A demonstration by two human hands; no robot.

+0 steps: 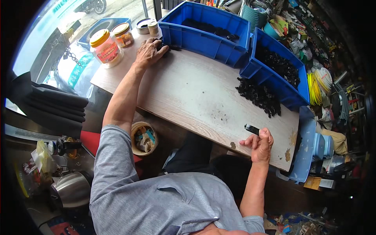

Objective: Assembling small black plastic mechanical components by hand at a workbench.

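My left hand [148, 54] reaches to the far left of the table, its fingers bent over small black parts [174, 48] beside the blue bin; its fingertips are partly hidden. Near the table's front right edge, my right hand [261, 145] is closed on a short black tool [252, 129] with a small metallic tip that points left. The tool's exact kind is unclear. A loose pile of small black plastic parts [260, 96] lies on the right side of the pale wooden table [184, 84], apart from both hands.
Two blue bins [196, 41] [270, 80] holding black parts line the table's far edge. Yellow-lidded jars [106, 49] [123, 35] and small tins [145, 26] stand far left. A waste bucket [138, 148] is below the front edge. Coiled cables [314, 88] and clutter fill the right.
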